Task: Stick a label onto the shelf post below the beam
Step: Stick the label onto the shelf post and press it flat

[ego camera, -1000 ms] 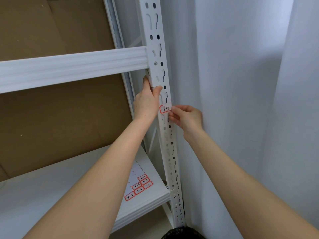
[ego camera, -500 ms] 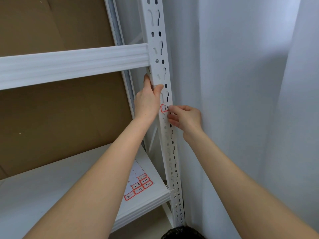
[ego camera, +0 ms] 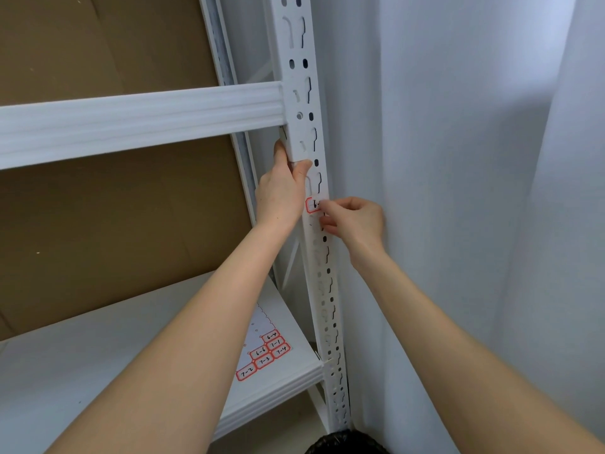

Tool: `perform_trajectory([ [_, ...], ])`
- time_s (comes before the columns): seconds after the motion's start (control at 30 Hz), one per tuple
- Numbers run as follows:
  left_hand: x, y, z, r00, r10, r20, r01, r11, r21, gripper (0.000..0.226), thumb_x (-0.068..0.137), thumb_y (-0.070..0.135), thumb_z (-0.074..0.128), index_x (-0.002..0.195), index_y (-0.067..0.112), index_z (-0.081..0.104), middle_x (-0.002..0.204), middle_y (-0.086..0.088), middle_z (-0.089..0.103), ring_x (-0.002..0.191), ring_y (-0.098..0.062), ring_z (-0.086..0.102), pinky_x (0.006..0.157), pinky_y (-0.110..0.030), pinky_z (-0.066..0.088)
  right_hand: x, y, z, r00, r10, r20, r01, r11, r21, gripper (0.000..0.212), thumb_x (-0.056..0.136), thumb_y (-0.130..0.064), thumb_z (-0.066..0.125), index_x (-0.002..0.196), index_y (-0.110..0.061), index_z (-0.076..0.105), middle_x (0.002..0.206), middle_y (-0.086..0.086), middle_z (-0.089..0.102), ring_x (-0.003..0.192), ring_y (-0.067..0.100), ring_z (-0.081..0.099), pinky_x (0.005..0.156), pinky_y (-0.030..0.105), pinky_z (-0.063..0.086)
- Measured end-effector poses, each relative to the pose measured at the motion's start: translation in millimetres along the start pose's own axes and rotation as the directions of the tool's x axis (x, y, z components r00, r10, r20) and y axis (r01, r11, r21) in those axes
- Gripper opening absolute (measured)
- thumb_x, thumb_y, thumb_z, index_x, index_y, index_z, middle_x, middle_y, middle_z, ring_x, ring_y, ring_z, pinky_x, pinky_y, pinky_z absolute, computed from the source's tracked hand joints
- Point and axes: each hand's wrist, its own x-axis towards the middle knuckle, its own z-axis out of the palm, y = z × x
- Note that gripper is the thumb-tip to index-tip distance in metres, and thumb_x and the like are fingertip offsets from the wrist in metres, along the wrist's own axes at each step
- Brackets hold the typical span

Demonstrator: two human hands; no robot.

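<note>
1. Label [ego camera: 312, 204]: red-bordered and handwritten. "6-" is legible and the rest is covered. It lies on the front face of the shelf post [ego camera: 299, 50], below the beam [ego camera: 140, 119].
2. Label sheet [ego camera: 258, 355]: on the shelf board [ego camera: 98, 355], left of the post near its foot. It reads 6-4, 7-1, 6-6, 7-4, 7-3, 7-2.
3. Left hand [ego camera: 281, 194]: wrapped round the post just under the beam and above the label, with the thumb on the front face.
4. Right hand [ego camera: 357, 221]: fingers curled, pinching the label's right end at the post's right edge.
5. Against one second ago: the right fingertips have moved left over the label, hiding its last character. The left grip is unchanged.
</note>
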Motion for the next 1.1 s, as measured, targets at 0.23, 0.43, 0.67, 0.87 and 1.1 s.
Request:
perform_trajectory([
  [0.23, -0.5, 0.6, -0.2, 1.000, -0.002, -0.004, 0.002, 1.000, 0.001, 0.043, 0.100, 0.032, 0.040, 0.141, 0.018, 0.035, 0.130, -0.004, 0.058, 0.115, -0.028, 0.056, 0.089, -0.036, 0.045, 1.1, 0.1, -0.6, 0.973, -0.229, 0.002, 0.219, 0.928, -0.300, 0.023, 0.082, -0.024, 0.066, 0.060, -0.021, 0.066, 0.061, -0.004, 0.069, 0.066, 0.015, 0.068, 0.076, 0.036, 0.056],
  [0.43, -0.6, 1.0, 0.0, 1.000, -0.009, 0.004, 0.009, 1.000, 0.001, 0.044, 0.100, 0.033, 0.041, 0.141, 0.019, 0.035, 0.131, -0.004, 0.058, 0.115, -0.028, 0.056, 0.090, -0.035, 0.044, 1.3, -1.2, 5.9, 0.964, -0.264, -0.039, 0.224, 0.878, -0.424, 0.015, 0.080, -0.023, 0.062, 0.070, -0.013, 0.068, 0.067, 0.001, 0.069, 0.069, 0.019, 0.064, 0.067, 0.028, 0.052],
  [0.67, -0.2, 0.4, -0.6, 1.000, -0.006, 0.004, 0.006, 1.000, 0.005, 0.045, 0.100, 0.033, 0.040, 0.142, 0.019, 0.034, 0.130, -0.004, 0.058, 0.114, -0.027, 0.057, 0.086, -0.031, 0.043, -3.1, 10.0, -3.1, 0.973, -0.231, -0.020, 0.220, 0.947, -0.235, 0.023, 0.082, -0.011, 0.058, 0.064, -0.024, 0.064, 0.063, -0.003, 0.069, 0.069, 0.017, 0.069, 0.076, 0.037, 0.057],
  [0.87, -1.3, 1.1, -1.0, 1.000, 0.002, 0.006, -0.002, 1.000, 0.003, 0.045, 0.100, 0.033, 0.041, 0.142, 0.018, 0.034, 0.131, -0.004, 0.058, 0.116, -0.028, 0.056, 0.090, -0.035, 0.044, -2.8, 11.9, 0.4, 0.960, -0.271, -0.076, 0.258, 0.955, -0.143, 0.006, 0.078, -0.015, 0.070, 0.077, -0.021, 0.068, 0.072, -0.005, 0.069, 0.069, 0.009, 0.065, 0.067, 0.013, 0.049],
  [1.1, -1.1, 0.5, -0.8, 1.000, 0.000, 0.009, 0.000, 1.000, 0.005, 0.046, 0.100, 0.034, 0.041, 0.143, 0.019, 0.033, 0.131, -0.005, 0.058, 0.116, -0.028, 0.056, 0.090, -0.035, 0.045, -1.9, 19.3, 4.6, 0.875, -0.482, -0.030, 0.444, 0.827, -0.345, 0.006, 0.083, -0.008, 0.066, 0.079, -0.011, 0.069, 0.083, -0.003, 0.061, 0.068, 0.010, 0.057, 0.069, 0.017, 0.046],
])
